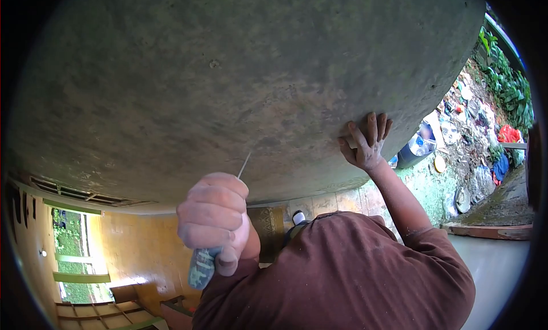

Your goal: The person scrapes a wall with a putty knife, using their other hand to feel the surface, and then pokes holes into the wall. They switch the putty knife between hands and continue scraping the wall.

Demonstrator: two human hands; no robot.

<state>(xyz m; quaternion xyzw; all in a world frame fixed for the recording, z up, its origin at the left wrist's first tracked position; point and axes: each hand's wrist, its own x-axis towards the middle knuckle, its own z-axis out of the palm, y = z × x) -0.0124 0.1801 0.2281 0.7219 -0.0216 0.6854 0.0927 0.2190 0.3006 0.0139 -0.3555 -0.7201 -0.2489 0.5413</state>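
Observation:
In my left hand (212, 213), a closed fist holds a screwdriver (202, 268) by its mottled green handle. Its thin metal shaft (244, 165) sticks out past the top of the fist, the tip overlapping the large grey wall (228, 84) in this view. Farther right, my right hand (366, 144) lies against that same wall with fingers spread and nothing in them. Pale dust marks the back of this hand. The wall is rough, with darker blotches and small pits.
A shoe (298, 217) shows on the tiled floor (337, 203) below the wall. At right, a dark bucket (416, 150) stands beside scattered litter (479, 119) and green plants (508, 90). A window opening (74, 256) and a wooden rack (103, 316) lie at left.

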